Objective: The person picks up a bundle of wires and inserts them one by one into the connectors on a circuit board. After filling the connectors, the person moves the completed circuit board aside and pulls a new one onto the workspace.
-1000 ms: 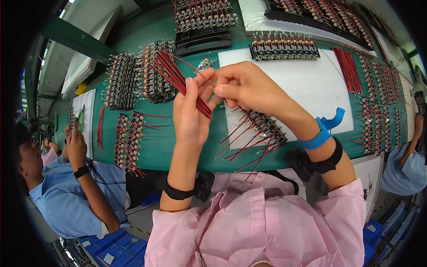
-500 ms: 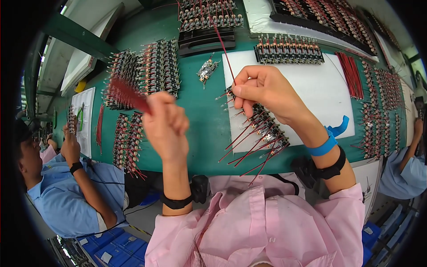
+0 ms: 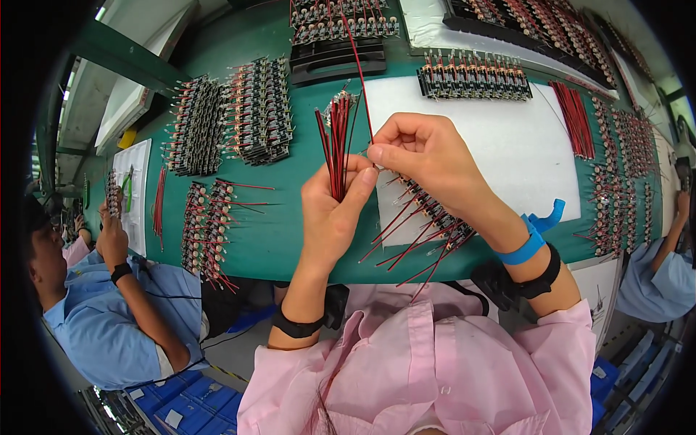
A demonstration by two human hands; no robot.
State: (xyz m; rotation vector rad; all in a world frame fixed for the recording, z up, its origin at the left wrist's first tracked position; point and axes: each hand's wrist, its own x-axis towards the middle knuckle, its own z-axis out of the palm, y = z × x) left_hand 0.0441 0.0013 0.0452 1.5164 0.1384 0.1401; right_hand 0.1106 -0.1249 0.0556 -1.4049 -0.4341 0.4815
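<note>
My left hand (image 3: 335, 206) is closed round a bundle of red and black wires (image 3: 338, 148) that stand up out of the fist. Its thumb and fingertip reach the end of a board row. A single red wire (image 3: 360, 80) rises from the pinched fingertips of my right hand (image 3: 420, 156). Under that hand lies a row of small circuit boards (image 3: 433, 214) with red wires sticking out toward me, partly hidden by the hand. It rests along the edge of a white foam sheet (image 3: 500, 156). What the left fingertips touch is too small to make out.
Stacks of circuit boards (image 3: 261, 109) stand at the left, with shorter wired rows (image 3: 206, 232) nearer me. Another board row (image 3: 475, 78) lies at the foam's far edge, beside a red wire bundle (image 3: 573, 119). A co-worker in blue (image 3: 123, 312) sits at the left.
My left hand has swung right with its wire bundle, from above the left boards to beside my right hand. The right hand has barely moved and keeps its pinch on the single wire.
</note>
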